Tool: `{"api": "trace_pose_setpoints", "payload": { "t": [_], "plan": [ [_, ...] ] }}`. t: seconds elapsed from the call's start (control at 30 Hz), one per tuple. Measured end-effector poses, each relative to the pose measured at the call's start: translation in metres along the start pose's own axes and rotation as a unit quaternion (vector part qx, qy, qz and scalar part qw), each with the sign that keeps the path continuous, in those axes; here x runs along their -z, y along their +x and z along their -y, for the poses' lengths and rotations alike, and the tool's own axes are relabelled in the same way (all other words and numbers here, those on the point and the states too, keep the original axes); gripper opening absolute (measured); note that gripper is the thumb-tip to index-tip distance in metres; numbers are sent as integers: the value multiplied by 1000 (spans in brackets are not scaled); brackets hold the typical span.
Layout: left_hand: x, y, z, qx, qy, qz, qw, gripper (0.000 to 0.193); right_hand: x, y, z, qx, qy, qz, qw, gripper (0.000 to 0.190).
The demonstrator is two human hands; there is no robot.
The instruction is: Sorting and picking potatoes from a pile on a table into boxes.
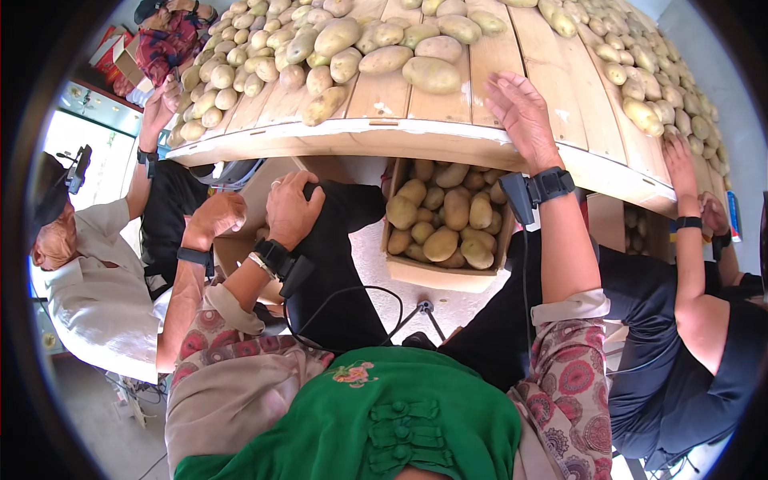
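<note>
My right hand (521, 117) hovers over the front edge of the wooden plank table (555, 96), holding nothing, with its fingers loosely bent. The potato nearest to it is a large, oval one (432, 75), just to its left on the boards. My left hand (294, 204) rests on my left knee, in black trousers, and its thumb is apart from the fingers. Below the table edge, between my legs, a cardboard box (447, 276) holds many loose potatoes (456, 210). A longish potato (324, 106) lies close to the table's front edge.
Potatoes are heaped at the table's left (240, 66) and right (654, 84). At my left sits a person in a light shirt (108, 300); at my right, one in black (666, 360). Another person (165, 45) is across the table. A cable (360, 289) hangs across my lap.
</note>
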State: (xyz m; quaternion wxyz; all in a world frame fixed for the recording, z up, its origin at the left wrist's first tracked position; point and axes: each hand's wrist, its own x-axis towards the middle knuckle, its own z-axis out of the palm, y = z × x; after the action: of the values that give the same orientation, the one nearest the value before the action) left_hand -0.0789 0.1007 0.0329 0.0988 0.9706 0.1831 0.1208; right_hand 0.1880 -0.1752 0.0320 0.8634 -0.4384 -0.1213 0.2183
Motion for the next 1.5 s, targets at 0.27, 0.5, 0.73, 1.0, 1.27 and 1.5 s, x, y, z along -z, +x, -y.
{"api": "trace_pose_setpoints", "payload": {
  "t": [0.27, 0.5, 0.73, 1.0, 1.27, 1.5],
  "plan": [
    [-4, 1, -4, -12, 8, -4, 1000, 19, -27, 38, -31, 112, -390, 53, 912, 63],
    [1, 3, -12, -8, 7, 13, 1000, 20, -29, 55, -37, 89, -602, 31, 793, 65],
    [0, -1, -16, -23, 1, -1, 1000, 19, -44, 43, -44, 147, -639, 34, 754, 64],
    [-5, 0, -9, -26, 2, -28, 999, 18, -46, 31, -24, 51, -633, 19, 772, 61],
    [-6, -2, 4, -15, 7, -43, 999, 17, 13, -2, 42, -33, -409, 76, 909, 57],
    [-7, 0, 2, -21, 6, -23, 999, 18, 6, 9, 4, 132, -545, -85, 824, 69]
  ]
}}
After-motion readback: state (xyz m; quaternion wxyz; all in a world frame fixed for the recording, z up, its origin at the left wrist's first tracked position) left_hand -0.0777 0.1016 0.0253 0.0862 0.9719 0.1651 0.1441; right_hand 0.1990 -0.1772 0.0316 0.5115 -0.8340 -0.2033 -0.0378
